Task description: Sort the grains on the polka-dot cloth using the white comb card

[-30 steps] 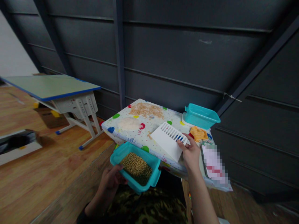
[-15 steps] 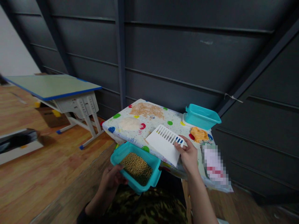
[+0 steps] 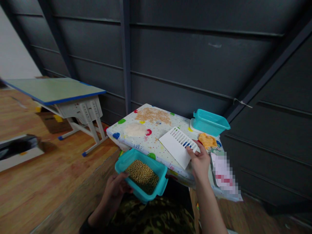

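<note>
My left hand [image 3: 118, 184] grips the near left rim of a teal plastic container [image 3: 159, 167], held tilted at the table's front edge. Soybeans [image 3: 142, 171] and a darker green patch at the near corner lie inside it. My right hand [image 3: 200, 158] is closed on the right end of a flat white scraper [image 3: 174, 147] with a row of slots. That scraper is over the tablecloth. Behind it, a spread of light-brown grains [image 3: 153, 115] and a pale, powdery heap [image 3: 136, 129] rest on the table.
A second teal container [image 3: 211, 121] stands at the table's back right, near a crumpled orange cloth [image 3: 207, 141]. A blurred-out packet [image 3: 224, 172] lies on the right edge. The dark panelled wall [image 3: 175, 81] rises behind; a green-topped desk [image 3: 53, 89] stands left.
My right hand has moved the white scraper a little to the right and away from the teal container. My left hand and that container have stayed nearly still.
</note>
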Demonstrator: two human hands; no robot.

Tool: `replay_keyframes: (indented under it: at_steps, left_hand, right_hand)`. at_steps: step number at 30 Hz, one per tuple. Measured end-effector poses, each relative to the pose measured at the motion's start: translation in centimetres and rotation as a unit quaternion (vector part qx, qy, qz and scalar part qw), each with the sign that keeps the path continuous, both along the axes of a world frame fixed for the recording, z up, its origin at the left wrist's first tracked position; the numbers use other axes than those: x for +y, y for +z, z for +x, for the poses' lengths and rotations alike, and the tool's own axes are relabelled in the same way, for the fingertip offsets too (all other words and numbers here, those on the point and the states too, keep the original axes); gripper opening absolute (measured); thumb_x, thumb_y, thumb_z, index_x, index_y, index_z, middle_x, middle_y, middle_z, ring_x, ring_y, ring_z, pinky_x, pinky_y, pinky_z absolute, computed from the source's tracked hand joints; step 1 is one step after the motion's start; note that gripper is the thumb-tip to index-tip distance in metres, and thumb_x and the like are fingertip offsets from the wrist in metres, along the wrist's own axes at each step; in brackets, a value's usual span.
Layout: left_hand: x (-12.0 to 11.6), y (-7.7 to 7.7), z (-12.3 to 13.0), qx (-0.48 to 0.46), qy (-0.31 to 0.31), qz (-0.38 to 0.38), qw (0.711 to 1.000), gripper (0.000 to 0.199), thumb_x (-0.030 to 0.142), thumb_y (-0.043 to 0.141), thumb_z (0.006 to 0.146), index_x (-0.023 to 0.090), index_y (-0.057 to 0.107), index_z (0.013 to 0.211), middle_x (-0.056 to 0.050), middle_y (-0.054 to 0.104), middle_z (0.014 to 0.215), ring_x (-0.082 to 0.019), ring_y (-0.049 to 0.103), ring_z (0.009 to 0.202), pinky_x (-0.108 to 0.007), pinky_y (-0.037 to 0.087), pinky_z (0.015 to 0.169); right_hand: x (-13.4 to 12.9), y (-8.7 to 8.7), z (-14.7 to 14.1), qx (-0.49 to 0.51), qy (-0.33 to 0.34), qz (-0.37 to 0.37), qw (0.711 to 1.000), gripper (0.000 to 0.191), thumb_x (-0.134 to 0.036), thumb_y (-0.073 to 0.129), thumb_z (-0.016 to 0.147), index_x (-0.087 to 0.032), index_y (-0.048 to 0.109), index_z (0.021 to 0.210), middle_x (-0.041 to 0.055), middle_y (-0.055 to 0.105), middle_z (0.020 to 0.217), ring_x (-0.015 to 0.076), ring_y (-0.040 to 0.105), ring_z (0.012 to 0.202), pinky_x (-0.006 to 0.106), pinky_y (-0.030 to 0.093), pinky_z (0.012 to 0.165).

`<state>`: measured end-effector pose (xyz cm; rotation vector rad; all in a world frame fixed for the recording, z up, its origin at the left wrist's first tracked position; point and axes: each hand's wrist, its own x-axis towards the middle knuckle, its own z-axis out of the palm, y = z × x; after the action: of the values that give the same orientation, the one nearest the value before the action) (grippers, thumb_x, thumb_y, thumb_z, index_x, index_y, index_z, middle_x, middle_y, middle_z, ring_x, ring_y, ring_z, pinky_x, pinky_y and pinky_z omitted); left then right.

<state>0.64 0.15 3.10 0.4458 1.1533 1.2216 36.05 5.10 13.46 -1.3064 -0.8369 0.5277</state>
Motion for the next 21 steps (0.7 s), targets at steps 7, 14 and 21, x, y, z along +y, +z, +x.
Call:
replay_keyframes:
  at_steps: [7,14,21]
  left_hand:
    - [0.2,-0.3,-0.1,0.013,0.009,-0.010,1.000,0.049,0.055,0.114,0.043,0.028,0.074,0.053,-0.007,0.072,0.049,-0.030,0.072,0.044,-0.039,0.056,0.043]
    - [0.5,0.0,0.7,0.017,0.051,-0.024,0.998,0.044,0.051,0.109,0.039,0.029,0.072,0.050,-0.007,0.068,0.046,-0.027,0.065,0.038,-0.041,0.055,0.039]
    - [0.0,0.0,-0.1,0.012,0.021,0.001,1.000,0.046,0.053,0.113,0.048,0.027,0.074,0.052,-0.007,0.071,0.049,-0.027,0.069,0.044,-0.039,0.058,0.045]
  right_hand:
    - [0.8,-0.7,-0.3,-0.007,0.016,-0.002,1.000,0.080,-0.072,0.108,0.073,-0.022,0.091,0.133,0.0168,0.098,0.107,0.0375,0.088,0.085,0.045,0.068,0.072]
    - [2.1,-1.0,0.0,-0.037,0.035,0.000,0.999,0.078,-0.074,0.107,0.076,-0.022,0.093,0.134,0.0165,0.099,0.113,0.0366,0.089,0.088,0.046,0.071,0.077]
    - [2.3,-0.8,0.1,-0.021,0.026,0.010,0.999,0.078,-0.071,0.107,0.075,-0.022,0.092,0.134,0.0175,0.098,0.116,0.0393,0.091,0.095,0.048,0.072,0.080]
